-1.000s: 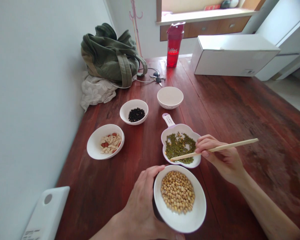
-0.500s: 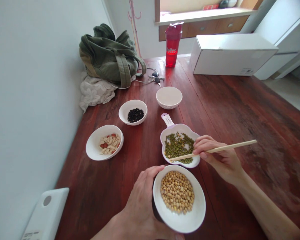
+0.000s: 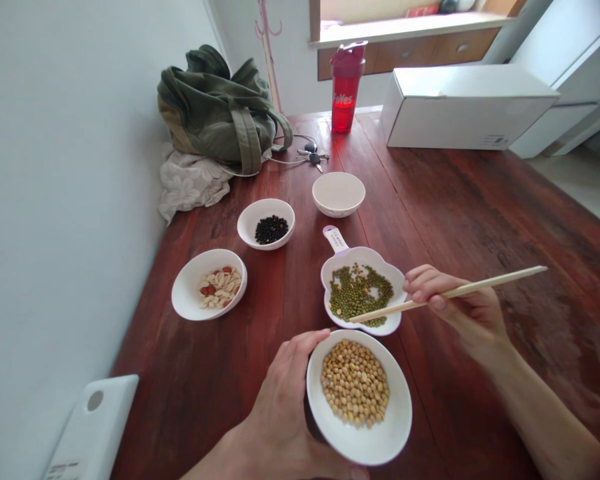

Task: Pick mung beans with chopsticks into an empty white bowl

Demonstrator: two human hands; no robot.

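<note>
My left hand point(image 3: 280, 407) is wrapped round the left side of a white bowl point(image 3: 397, 433), tilted towards me and holding soybeans point(image 3: 355, 383). Wooden chopsticks point(image 3: 495, 279) are pinched in my right hand point(image 3: 463, 310). Their tips lie close together over the near edge of a flower-shaped white dish point(image 3: 395, 320) with a lilac rim and a short handle. Green mung beans point(image 3: 353, 297) spread over that dish, with a few yellowish pieces among them. I cannot tell whether anything sits between the tips.
Left of the dish stand a bowl point(image 3: 185, 293) of pale seeds and reddish nuts and a bowl point(image 3: 247, 230) of black beans. Another white bowl point(image 3: 339, 193) stands behind. Farther back are keys point(image 3: 314, 159), a green bag point(image 3: 215, 113), a red bottle point(image 3: 344, 93) and a white box point(image 3: 450, 117).
My right hand and the chopsticks have moved right, and the tips have shifted slightly right along the dish's near edge. My left hand and the soybean bowl stay nearly in place.
</note>
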